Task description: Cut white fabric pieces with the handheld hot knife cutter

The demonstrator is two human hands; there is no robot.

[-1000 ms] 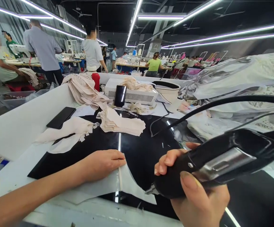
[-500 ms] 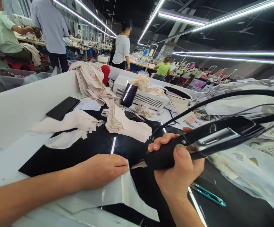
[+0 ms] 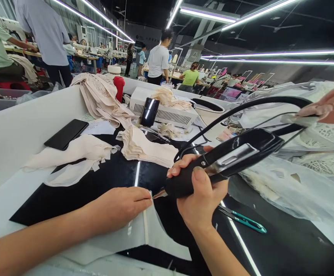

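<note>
My left hand (image 3: pixel 118 209) lies flat, fingers stretched out, pressing a pale translucent sheet (image 3: pixel 161 235) onto the glossy black table top (image 3: pixel 103 184). My right hand (image 3: pixel 197 191) is wrapped round the black handle of a corded hot cutting tool (image 3: pixel 227 159). The tool's metal tip touches the sheet's upper edge just beyond my left fingertips. A black cable arches up and to the right from the tool.
Cream fabric pieces (image 3: pixel 146 147) and a black phone (image 3: pixel 66 134) lie farther back, with a white box machine (image 3: pixel 167 111) behind. Teal-handled snips (image 3: pixel 243 220) rest at the right. Another person's fingers (image 3: pixel 328 105) hold lace at the right edge. Workers stand at distant tables.
My right hand has brought the tool down and left, so its tip now meets the sheet's edge by my left fingers. Another person's fingers have come in at the right.
</note>
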